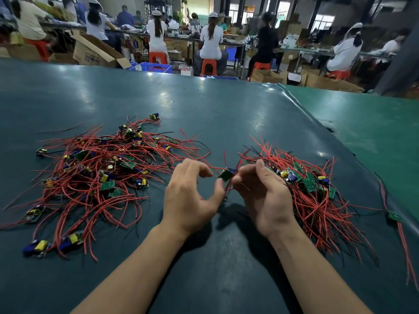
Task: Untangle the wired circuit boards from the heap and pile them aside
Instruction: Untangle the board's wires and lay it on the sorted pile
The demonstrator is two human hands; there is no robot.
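A small green circuit board with red wires [225, 174] is held above the dark teal table mat [204, 105], between the tangled heap of red-wired boards [97, 168] on the left and the sorted pile of boards [303, 184] on the right. The right hand [260, 193] grips the board with curled fingers. The left hand [192, 193] pinches one of its red wires between thumb and forefinger.

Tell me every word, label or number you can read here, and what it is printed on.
Nothing can be read for certain.
Cardboard box behind the table: dark print on its side, too blurred to read.
Circuit boards in the heap and the sorted pile: any markings are too small to read.
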